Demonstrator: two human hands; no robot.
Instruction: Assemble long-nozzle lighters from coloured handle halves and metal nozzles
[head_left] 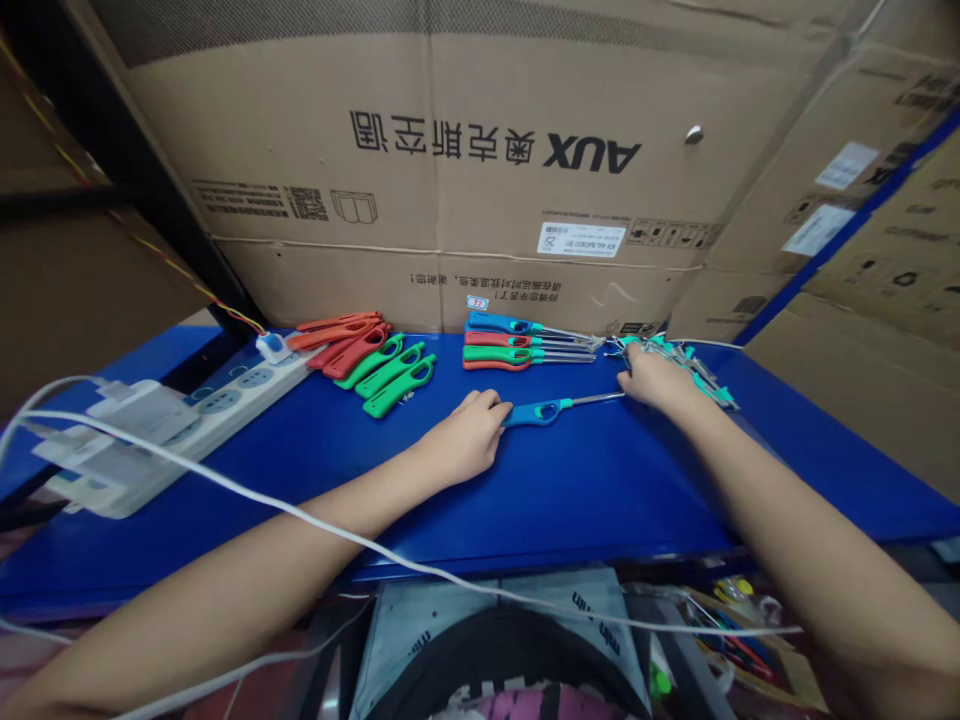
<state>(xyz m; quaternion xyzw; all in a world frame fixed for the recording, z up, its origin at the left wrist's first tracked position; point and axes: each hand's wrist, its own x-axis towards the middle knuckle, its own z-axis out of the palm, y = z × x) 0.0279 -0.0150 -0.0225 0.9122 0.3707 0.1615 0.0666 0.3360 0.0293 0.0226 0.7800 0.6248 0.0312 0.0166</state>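
A blue long-nosed lighter [551,409] lies across the blue shelf [570,490]. My left hand [466,437] is curled round the end of its handle. My right hand [654,377] rests at the tip of its metal rod, fingers closed over a heap of teal lighter parts and metal rods [694,362]. Behind the lighter, blue, red and green assembled lighters [525,342] lie stacked in a row. Further left sits a fan of red handles [341,337] and green handles [390,372] without rods.
A white power strip [180,420] with plugs lies at the shelf's left end, and a white cable [315,520] crosses over my left arm. Large cardboard boxes [480,170] wall in the back and right. Bags and clutter sit below the shelf edge.
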